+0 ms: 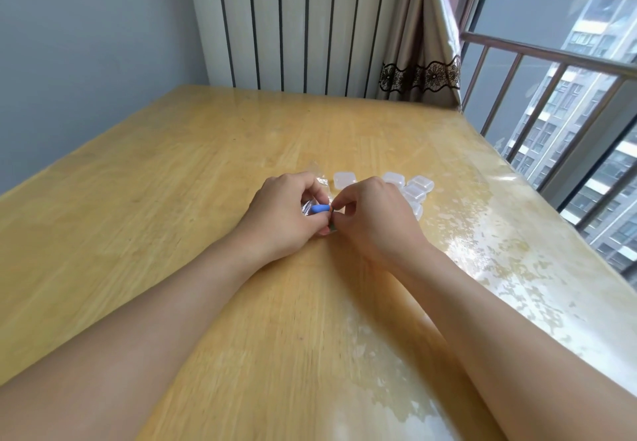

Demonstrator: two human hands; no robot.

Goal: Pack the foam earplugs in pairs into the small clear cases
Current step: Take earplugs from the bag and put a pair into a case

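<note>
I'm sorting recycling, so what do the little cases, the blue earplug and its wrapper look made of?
Small cases: translucent frosted plastic, light passes through. Blue earplug: likely matte foam, no shine. Wrapper: thin clear plastic film, crinkled and glinting.

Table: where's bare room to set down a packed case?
Free: table left of the left hand, the far stretch up to the radiator, and near side between the forearms. Crowded: cases beyond the right hand.
</note>
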